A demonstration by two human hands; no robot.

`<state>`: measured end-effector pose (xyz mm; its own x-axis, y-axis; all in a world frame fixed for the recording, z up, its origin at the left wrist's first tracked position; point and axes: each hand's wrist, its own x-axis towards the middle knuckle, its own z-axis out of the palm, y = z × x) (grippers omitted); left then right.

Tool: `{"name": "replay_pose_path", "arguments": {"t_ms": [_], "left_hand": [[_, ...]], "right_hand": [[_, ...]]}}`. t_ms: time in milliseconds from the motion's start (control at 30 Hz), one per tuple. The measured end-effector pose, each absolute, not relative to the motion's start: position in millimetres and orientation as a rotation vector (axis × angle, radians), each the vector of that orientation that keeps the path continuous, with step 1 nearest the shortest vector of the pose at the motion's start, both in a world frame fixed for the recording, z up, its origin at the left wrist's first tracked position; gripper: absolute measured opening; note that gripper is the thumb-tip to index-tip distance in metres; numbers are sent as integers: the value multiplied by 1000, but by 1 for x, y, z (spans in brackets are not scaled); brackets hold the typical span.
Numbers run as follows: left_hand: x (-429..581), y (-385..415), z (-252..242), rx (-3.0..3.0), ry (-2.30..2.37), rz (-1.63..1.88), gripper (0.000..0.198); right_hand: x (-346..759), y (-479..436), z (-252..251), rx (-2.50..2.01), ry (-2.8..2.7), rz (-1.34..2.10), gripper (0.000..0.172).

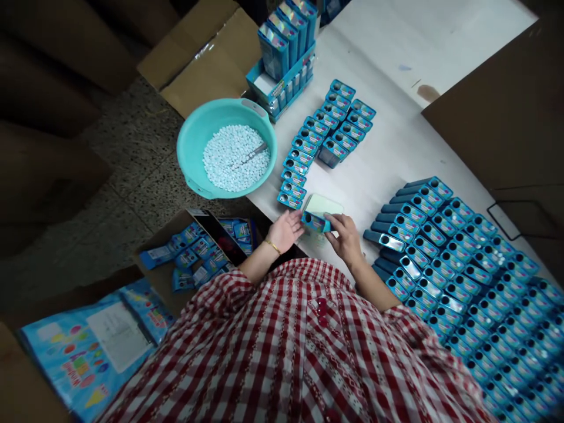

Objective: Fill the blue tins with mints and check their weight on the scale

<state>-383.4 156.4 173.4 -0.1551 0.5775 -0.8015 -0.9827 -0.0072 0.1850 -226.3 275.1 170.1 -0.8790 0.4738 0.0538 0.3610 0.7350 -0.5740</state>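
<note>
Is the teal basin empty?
No, the teal basin holds a heap of small white tablets with a scoop lying on top.

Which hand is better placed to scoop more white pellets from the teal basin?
Probably the left hand: it lies open beside the small blue box, on the side nearer the teal basin. The right hand has its grip on the box and is farther away.
</note>
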Motion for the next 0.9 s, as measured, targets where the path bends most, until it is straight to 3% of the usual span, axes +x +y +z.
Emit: {"name": "replay_pose_path", "arguments": {"t_ms": [167,367,900], "left_hand": [[-377,178,162,-630,715,1429,35],[-373,193,164,-683,749,1399,28],[-357,206,157,-585,786,1333,27]], "right_hand": [[-240,255,232,-187,-3108,304,42],[-245,244,237,181,-3092,-19,35],[-228,248,243,-12,-3108,-149,41]]}}
